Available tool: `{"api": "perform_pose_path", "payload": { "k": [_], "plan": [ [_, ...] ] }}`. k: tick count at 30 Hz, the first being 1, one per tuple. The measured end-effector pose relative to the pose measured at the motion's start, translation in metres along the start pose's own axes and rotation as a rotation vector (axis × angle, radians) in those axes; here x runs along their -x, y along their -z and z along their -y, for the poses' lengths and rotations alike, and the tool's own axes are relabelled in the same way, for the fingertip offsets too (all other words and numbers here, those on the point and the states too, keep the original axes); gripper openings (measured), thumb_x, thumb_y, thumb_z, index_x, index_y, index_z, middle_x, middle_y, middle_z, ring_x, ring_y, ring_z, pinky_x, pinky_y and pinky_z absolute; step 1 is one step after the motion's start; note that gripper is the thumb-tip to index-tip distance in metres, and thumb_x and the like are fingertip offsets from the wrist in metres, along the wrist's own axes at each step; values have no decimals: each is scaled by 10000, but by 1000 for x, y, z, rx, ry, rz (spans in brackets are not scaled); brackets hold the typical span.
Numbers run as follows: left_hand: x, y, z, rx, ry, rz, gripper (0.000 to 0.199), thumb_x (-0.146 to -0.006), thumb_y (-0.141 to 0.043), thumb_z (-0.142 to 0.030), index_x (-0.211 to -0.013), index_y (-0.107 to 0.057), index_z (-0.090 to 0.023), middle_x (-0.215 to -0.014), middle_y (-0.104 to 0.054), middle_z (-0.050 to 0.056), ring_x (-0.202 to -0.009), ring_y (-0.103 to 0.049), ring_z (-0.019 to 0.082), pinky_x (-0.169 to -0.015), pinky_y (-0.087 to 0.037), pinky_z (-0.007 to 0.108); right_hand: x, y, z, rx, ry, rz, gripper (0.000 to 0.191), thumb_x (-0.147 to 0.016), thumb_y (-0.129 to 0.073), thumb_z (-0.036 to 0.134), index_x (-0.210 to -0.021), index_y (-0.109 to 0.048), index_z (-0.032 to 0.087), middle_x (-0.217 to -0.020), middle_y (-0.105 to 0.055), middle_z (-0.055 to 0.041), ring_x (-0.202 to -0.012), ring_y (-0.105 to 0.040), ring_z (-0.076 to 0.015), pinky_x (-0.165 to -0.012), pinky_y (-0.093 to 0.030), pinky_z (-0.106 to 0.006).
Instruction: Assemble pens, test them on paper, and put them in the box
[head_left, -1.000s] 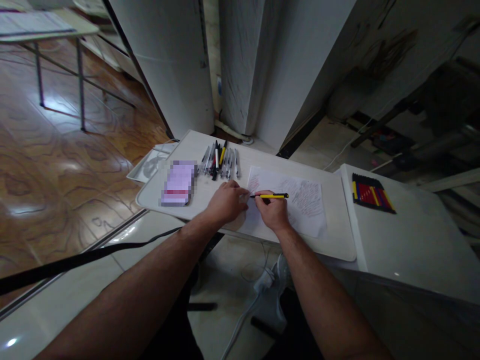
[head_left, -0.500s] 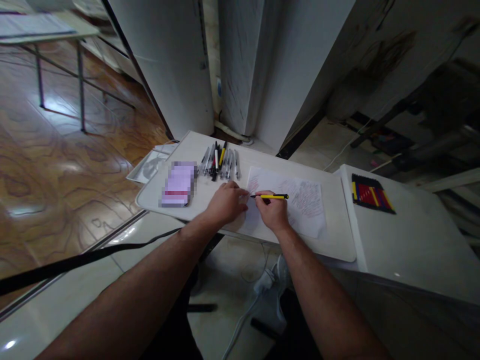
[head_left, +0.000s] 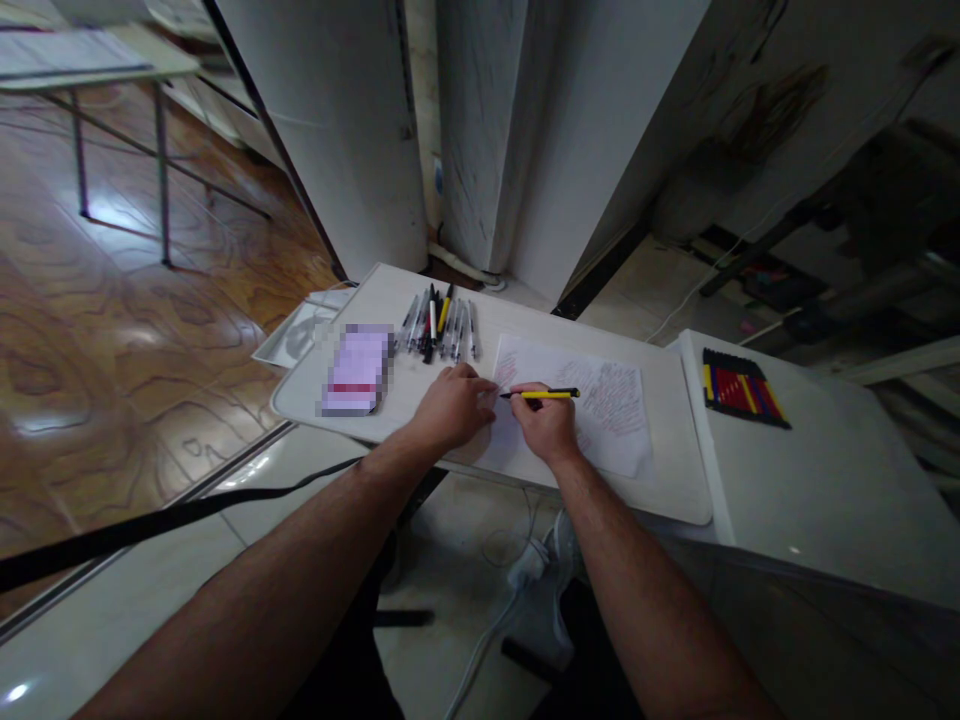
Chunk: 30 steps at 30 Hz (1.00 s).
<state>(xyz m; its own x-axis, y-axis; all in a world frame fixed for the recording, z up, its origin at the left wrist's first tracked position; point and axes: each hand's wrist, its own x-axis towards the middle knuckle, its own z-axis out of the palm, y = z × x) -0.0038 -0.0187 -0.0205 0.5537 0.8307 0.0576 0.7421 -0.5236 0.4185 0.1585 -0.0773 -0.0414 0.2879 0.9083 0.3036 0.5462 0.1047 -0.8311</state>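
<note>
A yellow and black pen (head_left: 559, 394) is gripped in my right hand (head_left: 546, 425), its tip pointing left over a white sheet of paper (head_left: 622, 455). Lines of reddish and dark handwriting cover much of that sheet. My left hand (head_left: 452, 410) lies at the paper's left edge, fingers stretched toward the pen tip and thumb apart, holding nothing I can see. Just beyond it a pile of pens (head_left: 442, 325), mostly clear with some black and yellow ones, rests on the small white table (head_left: 675, 470).
A phone (head_left: 354, 370) with a blurred screen lies on the table's left part. To the right, a row of dark, red and yellow pens (head_left: 745, 388) sits on a white surface (head_left: 840, 470). A power strip (head_left: 529, 565) and its cable are on the floor below.
The pen in my right hand has shifted very slightly, its back end a little to the right. My left hand stays where it was.
</note>
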Motion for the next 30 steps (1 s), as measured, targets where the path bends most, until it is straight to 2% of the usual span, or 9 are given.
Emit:
{"api": "perform_pose_path", "payload": {
  "k": [4, 10, 14, 17, 23, 30],
  "plan": [
    [0, 1, -1, -6, 1, 9, 424, -726, -727, -341, -1140, -725, -248, -1072, -634, 96, -979, -592, 255, -941, -471, 371, 0, 1, 2, -4, 9, 94, 157, -773, -590, 274, -789, -734, 215, -782, -757, -27, -713, -699, -181, -719, -552, -272],
    [0, 3, -1, -5, 11, 24, 448, -724, -730, -344, -1162, -713, -250, -1097, -630, 98, -1008, -583, 263, -940, -468, 371, -2, -3, -3, 66, -18, -59, 184, -804, -571, 274, -840, -739, 210, -818, -762, -41, -745, -706, -186, -730, -542, -278],
    [0, 1, 0, -6, -6, 14, 435, -729, -724, -342, -1152, -718, -242, -1085, -633, 104, -990, -589, 260, -941, -467, 376, 0, -1, -2, -9, 3, 5, 173, -783, -581, 252, -823, -740, 196, -794, -758, -40, -701, -698, -180, -688, -542, -272],
    [0, 0, 1, -8, -13, 5, 422, -734, -719, -339, -1143, -722, -237, -1071, -636, 105, -979, -591, 254, -943, -465, 373, 0, 0, 0, -23, 35, 74, 159, -775, -588, 245, -794, -740, 200, -786, -757, -33, -705, -699, -179, -715, -546, -274],
    [0, 2, 0, -13, 6, 28, 452, -727, -727, -342, -1169, -708, -251, -1101, -631, 100, -1002, -584, 254, -945, -465, 367, -1, -2, -1, 68, -13, -44, 176, -802, -570, 267, -825, -736, 213, -812, -761, -40, -766, -706, -192, -739, -540, -284],
    [0, 2, 0, -7, 8, 23, 457, -726, -730, -343, -1171, -708, -244, -1104, -626, 101, -1012, -579, 259, -942, -456, 365, -1, -2, -1, 40, -10, -38, 171, -799, -574, 270, -825, -733, 213, -808, -761, -36, -732, -702, -182, -724, -538, -275]
  ]
}}
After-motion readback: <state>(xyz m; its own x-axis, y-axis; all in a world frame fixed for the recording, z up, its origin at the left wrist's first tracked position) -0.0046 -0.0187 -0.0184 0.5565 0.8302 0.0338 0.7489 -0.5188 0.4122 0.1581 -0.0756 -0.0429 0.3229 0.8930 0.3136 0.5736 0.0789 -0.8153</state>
